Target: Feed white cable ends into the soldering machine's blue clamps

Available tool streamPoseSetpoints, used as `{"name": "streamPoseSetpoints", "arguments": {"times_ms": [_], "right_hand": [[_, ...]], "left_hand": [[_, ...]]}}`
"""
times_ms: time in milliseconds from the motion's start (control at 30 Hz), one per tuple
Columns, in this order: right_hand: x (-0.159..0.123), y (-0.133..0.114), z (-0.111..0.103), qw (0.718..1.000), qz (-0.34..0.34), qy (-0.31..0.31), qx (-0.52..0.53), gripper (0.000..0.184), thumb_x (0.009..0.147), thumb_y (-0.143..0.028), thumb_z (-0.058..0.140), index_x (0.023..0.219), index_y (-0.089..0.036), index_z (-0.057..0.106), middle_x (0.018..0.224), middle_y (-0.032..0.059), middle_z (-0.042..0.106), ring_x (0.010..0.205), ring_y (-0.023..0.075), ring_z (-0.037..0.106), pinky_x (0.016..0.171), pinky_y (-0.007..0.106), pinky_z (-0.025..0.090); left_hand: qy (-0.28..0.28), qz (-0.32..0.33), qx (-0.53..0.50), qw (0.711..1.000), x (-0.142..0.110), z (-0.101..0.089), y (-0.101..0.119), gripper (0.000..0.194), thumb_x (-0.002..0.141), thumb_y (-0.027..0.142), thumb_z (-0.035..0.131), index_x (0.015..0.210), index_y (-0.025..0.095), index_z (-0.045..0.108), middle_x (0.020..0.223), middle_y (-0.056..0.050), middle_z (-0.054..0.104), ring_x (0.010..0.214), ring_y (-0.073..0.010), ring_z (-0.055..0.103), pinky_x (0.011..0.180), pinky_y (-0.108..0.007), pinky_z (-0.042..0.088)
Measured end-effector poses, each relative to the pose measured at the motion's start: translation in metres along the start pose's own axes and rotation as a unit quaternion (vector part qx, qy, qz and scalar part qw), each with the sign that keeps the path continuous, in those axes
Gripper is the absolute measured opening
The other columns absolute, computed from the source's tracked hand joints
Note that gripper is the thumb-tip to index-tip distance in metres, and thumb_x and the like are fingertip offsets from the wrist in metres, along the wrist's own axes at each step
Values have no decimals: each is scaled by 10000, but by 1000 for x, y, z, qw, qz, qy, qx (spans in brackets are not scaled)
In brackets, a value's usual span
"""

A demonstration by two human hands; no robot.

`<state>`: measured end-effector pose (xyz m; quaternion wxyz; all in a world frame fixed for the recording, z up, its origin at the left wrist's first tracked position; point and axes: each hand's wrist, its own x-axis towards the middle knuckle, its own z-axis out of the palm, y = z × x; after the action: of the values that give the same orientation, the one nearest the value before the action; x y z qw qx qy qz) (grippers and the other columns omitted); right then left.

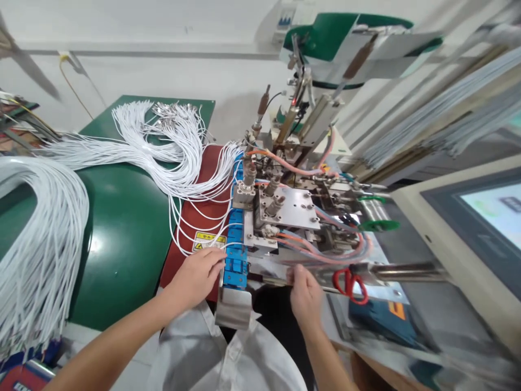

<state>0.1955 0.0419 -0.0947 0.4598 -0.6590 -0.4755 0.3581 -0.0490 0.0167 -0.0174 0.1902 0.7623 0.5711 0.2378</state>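
Observation:
My left hand is at the near end of a row of blue clamps, its fingers drawn together at a white cable that runs into one of them. To the right, my right hand is curled closed beside the machine's front rail; whatever its fingers hold, if anything, is hidden. More white cables fan from a bundle into the clamps farther along. Beyond the clamps is the machine's metal plate. A bent metal guard sits at the row's near end.
Red-handled scissors lie to the right of my right hand. A wire spool with green flanges and a touchscreen stand further right. Another cable bundle hangs over the green table at left. Orange air hoses cross the machine.

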Motion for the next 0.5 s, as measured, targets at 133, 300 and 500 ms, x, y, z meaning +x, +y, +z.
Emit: {"name": "streamPoseSetpoints", "arguments": {"times_ms": [133, 300, 500], "right_hand": [[2, 20, -16, 998, -16, 28, -57, 566, 729, -699, 387, 524, -176, 465, 513, -19, 440, 523, 135, 418, 528, 257, 354], [4, 51, -30, 980, 4, 76, -181, 607, 738, -715, 317, 596, -172, 550, 542, 46, 563, 574, 198, 516, 558, 289, 391], [13, 89, -37, 938, -109, 85, -318, 577, 818, -618, 245, 732, -170, 598, 743, 119, 648, 732, 257, 577, 657, 333, 418]], "left_hand": [[36, -3, 22, 999, 8, -13, -7, 187, 867, 191, 463, 986, 194, 607, 1012, -40, 652, 946, -162, 590, 871, -311, 473], [59, 10, 82, 995, 35, -28, -21, 176, 865, 179, 452, 962, 164, 599, 959, -49, 651, 917, -174, 574, 854, -327, 455], [28, 39, 187, 981, 84, -29, -37, 209, 881, 172, 391, 909, 134, 595, 920, -87, 613, 921, -194, 534, 886, -345, 405]]}}
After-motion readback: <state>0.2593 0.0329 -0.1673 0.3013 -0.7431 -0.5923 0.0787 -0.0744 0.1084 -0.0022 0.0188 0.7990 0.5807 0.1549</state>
